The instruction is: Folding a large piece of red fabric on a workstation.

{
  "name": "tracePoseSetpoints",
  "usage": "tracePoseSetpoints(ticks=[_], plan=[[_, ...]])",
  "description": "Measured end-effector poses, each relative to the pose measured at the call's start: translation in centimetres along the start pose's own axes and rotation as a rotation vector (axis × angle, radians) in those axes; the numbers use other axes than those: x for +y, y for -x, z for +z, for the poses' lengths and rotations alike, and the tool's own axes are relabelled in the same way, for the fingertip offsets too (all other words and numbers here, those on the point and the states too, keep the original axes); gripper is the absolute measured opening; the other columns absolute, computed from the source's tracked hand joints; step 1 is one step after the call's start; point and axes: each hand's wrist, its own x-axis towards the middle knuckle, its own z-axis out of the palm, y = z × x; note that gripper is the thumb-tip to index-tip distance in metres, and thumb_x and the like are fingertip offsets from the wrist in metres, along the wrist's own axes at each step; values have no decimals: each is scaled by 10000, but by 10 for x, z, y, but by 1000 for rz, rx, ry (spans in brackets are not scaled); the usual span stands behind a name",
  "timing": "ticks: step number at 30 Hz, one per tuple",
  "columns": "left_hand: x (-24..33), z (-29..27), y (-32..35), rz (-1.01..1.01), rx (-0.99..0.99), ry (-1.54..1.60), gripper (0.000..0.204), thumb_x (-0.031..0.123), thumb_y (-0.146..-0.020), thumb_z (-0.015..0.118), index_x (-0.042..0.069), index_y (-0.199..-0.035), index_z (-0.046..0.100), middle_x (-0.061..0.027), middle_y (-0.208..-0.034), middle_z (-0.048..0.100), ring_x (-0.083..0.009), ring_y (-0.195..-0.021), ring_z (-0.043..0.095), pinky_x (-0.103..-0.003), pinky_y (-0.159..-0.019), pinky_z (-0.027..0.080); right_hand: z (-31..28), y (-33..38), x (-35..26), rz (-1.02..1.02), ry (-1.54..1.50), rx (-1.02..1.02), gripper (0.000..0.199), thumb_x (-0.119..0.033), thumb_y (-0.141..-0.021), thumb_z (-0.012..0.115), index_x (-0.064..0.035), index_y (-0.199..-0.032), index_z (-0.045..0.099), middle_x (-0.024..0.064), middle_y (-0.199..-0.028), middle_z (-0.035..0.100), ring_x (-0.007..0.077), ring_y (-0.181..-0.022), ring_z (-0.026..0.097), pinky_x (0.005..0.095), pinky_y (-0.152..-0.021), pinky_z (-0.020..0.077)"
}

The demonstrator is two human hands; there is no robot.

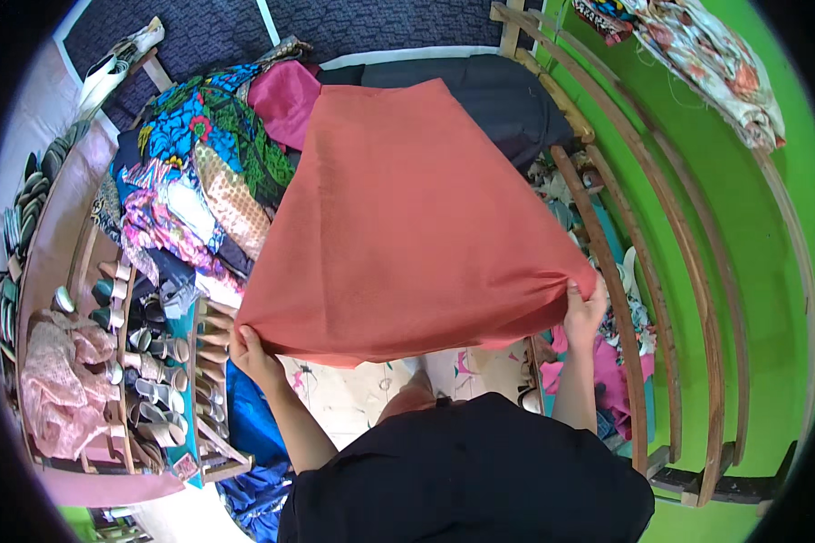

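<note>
A large piece of rust-coloured cloth (407, 208), narrow at its far end and wide at the near end, is spread out in front of me. My left hand (255, 355) grips its near left corner, thumb on top. At the near right corner my right hand (586, 306) pinches the cloth, which bunches into folds there. The far end reaches over a dark padded surface (507, 95). Both hands' fingertips are partly hidden beneath the cloth.
Left lies a heap of patterned fabrics (186, 172) with a magenta cloth (285, 101). Below it, racks hold several wooden shoe forms (158, 394) near a pink lace cloth (68, 380). Wooden rails (688, 244) stand along the green wall at right. Scraps litter the floor (353, 389).
</note>
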Motion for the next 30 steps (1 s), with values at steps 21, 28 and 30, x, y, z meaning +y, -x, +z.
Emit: tracePoseSetpoints(ticks=[21, 28, 30], plan=[[82, 130, -127, 469, 199, 168, 262, 259, -915, 444, 17, -873, 535, -71, -799, 561, -129, -691, 524, -262, -627, 441, 37, -142, -114, -655, -286, 735, 120, -21, -830, 520, 25, -941, 520, 90, -906, 562, 181, -838, 545, 282, -766, 419], [55, 159, -195, 485, 90, 10, 259, 228, -903, 487, 6, -805, 576, -22, -730, 568, -75, -650, 488, -211, -605, 403, 78, -205, -119, -691, -249, 680, 100, -87, -838, 549, -1, -885, 568, 76, -894, 579, 172, -830, 552, 283, -781, 417], [51, 166, -213, 466, 59, 21, 252, 228, -894, 508, 7, -795, 577, -10, -727, 563, -69, -646, 471, -206, -614, 394, 87, -221, -121, -689, -241, 690, 97, -74, -826, 552, -1, -884, 578, 83, -892, 591, 175, -831, 558, 281, -782, 420]])
